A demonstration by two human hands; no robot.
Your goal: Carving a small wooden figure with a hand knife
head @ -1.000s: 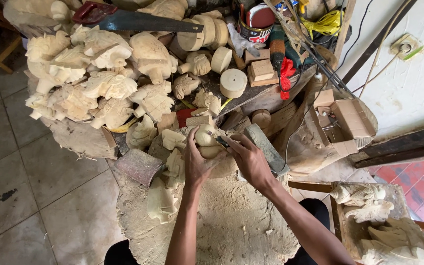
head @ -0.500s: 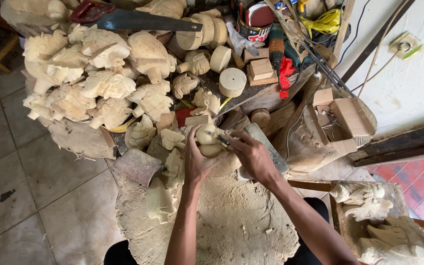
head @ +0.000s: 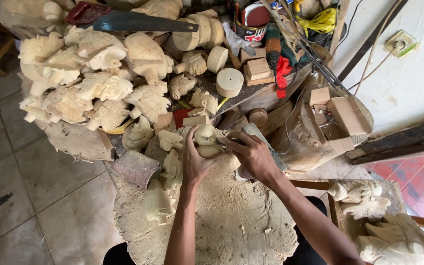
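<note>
Left hand (head: 195, 164) grips a pale rounded wood carving (head: 206, 140), fingers wrapped around its left side, at scene centre above a sawdust-covered block (head: 212, 221). Right hand (head: 253, 154) fingers closed around a small carving tool (head: 218, 142), tip touching the carving. Handsaw (head: 128, 19) lies far left.

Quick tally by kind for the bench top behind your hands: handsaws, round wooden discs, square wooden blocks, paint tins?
Handsaw: 1
Round wooden discs: 2 clearly separate, the second
Square wooden block: 1 stack
Paint tin: 1
Total: 5
Both hands, left hand and right hand, hold a pale carving.
</note>
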